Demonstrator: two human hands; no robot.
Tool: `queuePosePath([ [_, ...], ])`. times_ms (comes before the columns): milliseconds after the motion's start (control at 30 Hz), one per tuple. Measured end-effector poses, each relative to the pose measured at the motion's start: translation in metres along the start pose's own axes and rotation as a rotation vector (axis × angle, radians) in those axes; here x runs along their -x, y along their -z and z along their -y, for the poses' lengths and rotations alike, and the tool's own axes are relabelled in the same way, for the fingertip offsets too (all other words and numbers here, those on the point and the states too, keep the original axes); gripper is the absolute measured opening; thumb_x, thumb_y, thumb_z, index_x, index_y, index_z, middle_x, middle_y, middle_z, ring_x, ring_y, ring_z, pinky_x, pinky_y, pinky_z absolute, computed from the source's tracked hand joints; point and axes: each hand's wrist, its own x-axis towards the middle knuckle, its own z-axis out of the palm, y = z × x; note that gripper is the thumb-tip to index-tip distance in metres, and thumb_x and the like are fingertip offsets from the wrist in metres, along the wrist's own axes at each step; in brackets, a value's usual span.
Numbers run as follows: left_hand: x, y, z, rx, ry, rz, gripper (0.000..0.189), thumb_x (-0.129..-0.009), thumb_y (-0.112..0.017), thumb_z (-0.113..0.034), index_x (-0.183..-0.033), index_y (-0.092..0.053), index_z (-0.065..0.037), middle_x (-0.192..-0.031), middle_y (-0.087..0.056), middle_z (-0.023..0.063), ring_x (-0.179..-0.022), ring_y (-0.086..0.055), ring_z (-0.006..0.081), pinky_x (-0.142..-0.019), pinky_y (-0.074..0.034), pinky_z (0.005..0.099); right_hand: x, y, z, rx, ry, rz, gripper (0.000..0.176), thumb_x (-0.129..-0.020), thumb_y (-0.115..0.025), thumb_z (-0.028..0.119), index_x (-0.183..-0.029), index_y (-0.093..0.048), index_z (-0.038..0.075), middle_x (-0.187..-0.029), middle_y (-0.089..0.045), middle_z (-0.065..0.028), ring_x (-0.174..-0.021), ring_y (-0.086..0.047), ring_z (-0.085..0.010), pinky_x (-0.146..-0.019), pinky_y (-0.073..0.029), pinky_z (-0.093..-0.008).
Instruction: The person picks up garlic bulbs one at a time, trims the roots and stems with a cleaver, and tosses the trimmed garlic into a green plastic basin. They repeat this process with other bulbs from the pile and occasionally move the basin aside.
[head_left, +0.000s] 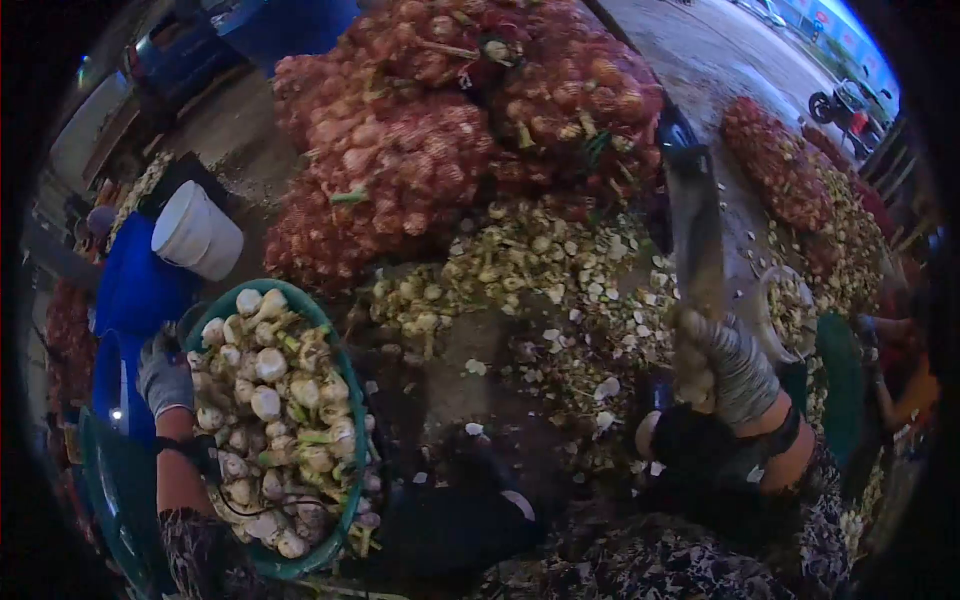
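A full green basket (357, 430) of garlic bulbs (270, 365) stands at the left. My left hand (165, 380), in a grey glove, is at its left rim, fingers bent against it and their tips dark. At the right my right hand (735, 365), in a pale wrapped glove, is closed beside a long upright plank-like piece (697, 230); its fingertips are turned towards the piece, and whatever lies inside the grip is hidden. Loose garlic and trimmings (560, 260) cover the ground between the hands.
Red mesh sacks (400, 170) of bulbs are piled ahead. A white bucket (198, 232) and blue plastic items (145, 280) stand left. More sacks (775, 165), a pale round container (785, 315) and another person's arm (890, 328) are at the right.
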Motion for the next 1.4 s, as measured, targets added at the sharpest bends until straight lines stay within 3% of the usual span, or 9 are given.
queuePosePath([
  [200, 0.071, 0.088, -0.147, 0.566, -0.839, -0.141, 0.049, -0.078, -0.066, -0.004, -0.126, -0.06, -0.009, -0.124, -0.059, 0.0185, -0.113, -0.059, 0.0306, -0.091, -0.05, 0.0381, 0.018, 0.023, 0.047, -0.1, -0.029, 0.072, 0.033, -0.088, -0.07, 0.036, -0.104, -0.057, 0.01, -0.063, -0.048, 0.0033, -0.044, -0.042, -0.0087, -0.039, -0.034, -0.0252],
  [267, 0.121, 0.131, -0.211, 1.072, -0.709, 0.59, 0.046, -0.079, -0.065, -0.003, -0.125, -0.06, -0.008, -0.12, -0.061, 0.0185, -0.108, -0.06, 0.0317, -0.09, -0.05, 0.0377, 0.013, 0.037, 0.055, -0.076, -0.027, 0.158, 0.033, -0.089, -0.07, 0.035, -0.105, -0.057, 0.009, -0.063, -0.048, 0.0035, -0.045, -0.041, -0.0085, -0.04, -0.034, -0.0249],
  [600, 0.252, -0.201, -0.395, 0.368, -1.137, 0.687, 0.067, -0.088, -0.059, -0.041, -0.143, -0.042, -0.007, -0.144, -0.044, 0.0232, -0.132, -0.043, 0.0381, -0.111, -0.036, 0.041, -0.12, 0.203, -0.051, 1.179, 0.177, 0.048, 0.038, -0.09, -0.068, 0.022, -0.121, -0.059, 0.003, -0.103, -0.065, -0.0048, -0.094, -0.06, -0.0149, -0.085, -0.048, -0.0322],
  [733, 0.215, -0.381, -0.334, 0.52, -0.455, 0.261, 0.068, -0.09, -0.054, -0.049, -0.141, -0.045, -0.006, -0.144, -0.046, 0.0204, -0.134, -0.042, 0.0382, -0.116, -0.025, 0.0451, -0.13, 0.235, -0.106, 0.547, -0.116, -0.007, 0.042, -0.089, -0.067, 0.012, -0.13, -0.057, 0.007, -0.129, -0.059, -0.0118, -0.112, -0.059, -0.0202, -0.096, -0.047, -0.0342],
  [833, 0.161, -0.316, -0.331, -0.42, -0.596, 0.834, 0.07, -0.095, -0.058, -0.028, -0.154, -0.023, -0.016, -0.144, -0.044, 0.0215, -0.132, -0.044, 0.0316, -0.113, -0.027, 0.051, -0.143, 0.249, -0.123, 0.924, -0.217, -0.025, 0.048, -0.089, -0.064, 0.009, -0.136, -0.053, 0.009, -0.13, -0.058, -0.015, -0.111, -0.061, -0.0274, -0.097, -0.047, -0.035],
  [1167, 0.199, -0.493, -0.266, 0.194, -0.753, 0.142, 0.054, -0.098, -0.055, -0.021, -0.146, -0.036, -0.006, -0.138, -0.05, 0.0144, -0.117, -0.055, 0.0312, -0.103, -0.04, 0.0409, -0.175, 0.33, -0.212, 0.798, -0.132, -0.199, 0.02, -0.083, -0.072, 0.022, -0.094, -0.065, 0.007, -0.077, -0.06, 0.0027, -0.071, -0.053, -0.007, -0.06, -0.044, -0.0291],
  [1233, 0.254, -0.437, -0.317, 0.952, -0.287, 0.033, 0.045, -0.094, -0.06, -0.022, -0.136, -0.05, -0.011, -0.105, -0.063, 0.008, -0.08, -0.062, 0.0151, -0.065, -0.053, 0.032, -0.187, 0.313, -0.195, 0.686, -0.278, -0.139, 0.035, -0.086, -0.068, 0.017, -0.115, -0.053, 0.006, -0.094, -0.061, -0.003, -0.085, -0.056, -0.0158, -0.07, -0.048, -0.0333],
  [1333, 0.221, -0.272, -0.386, 1.427, 0.57, 0.33, 0.039, -0.094, -0.062, -0.016, -0.13, -0.051, -0.009, -0.094, -0.061, 0.006, -0.069, -0.055, 0.0137, -0.059, -0.049, 0.026, -0.2, 0.297, -0.169, 0.531, -0.485, -0.066, 0.064, -0.09, -0.062, 0.009, -0.148, -0.034, 0.005, -0.12, -0.062, -0.0116, -0.105, -0.061, -0.029, -0.086, -0.053, -0.0396],
  [1400, 0.182, -0.297, -0.373, 1.48, 0.582, 0.183, 0.036, -0.094, -0.062, -0.017, -0.128, -0.053, -0.01, -0.094, -0.061, 0.0061, -0.07, -0.056, 0.0141, -0.058, -0.049, 0.026, -0.2, 0.346, -0.211, 0.453, -0.425, -0.058, 0.063, -0.09, -0.062, 0.01, -0.147, -0.036, 0.005, -0.126, -0.058, -0.013, -0.113, -0.057, -0.0295, -0.09, -0.052, -0.0389],
])
